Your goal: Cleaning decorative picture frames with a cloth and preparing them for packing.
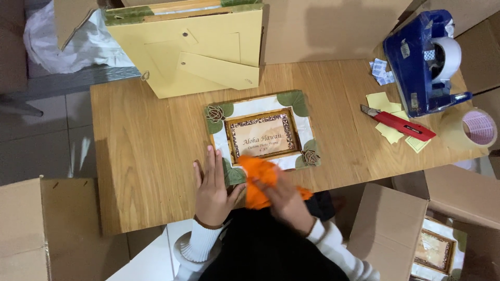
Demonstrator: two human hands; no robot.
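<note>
Head view: looking down on a wooden table, cartons all round it.
Picture frame: lying flat, face up, near the table's front edge; white border with green leaf corners and small turtle ornaments, brown patterned inner rim round a tan printed insert.
Left hand: spread flat, fingers together, pressed on the table at the picture frame's lower left corner, thumb touching its edge.
Right hand: closed round a bunched orange cloth, pressing it on the picture frame's lower edge.
Step in hand: judged as wiping the frame's front border, left hand steadying it.
Next move calls for: probably steady pressure from the bracing hand and a cloth path along the remaining border and glass.
Second frame: behind the picture frame, back side showing, yellow card backing with fold-out stand, green edge on top.
Tape dispenser: blue, far right of the picture frame, white roll mounted.
Box cutter: red, right of the picture frame, lying over pale yellow paper slips.
Loose tape roll: tan, beyond the cutter at the table edge.
Small labels: white and blue scraps beside the dispenser.
Open carton: below right of the picture frame, off the table, another leaf-cornered frame inside.
</note>
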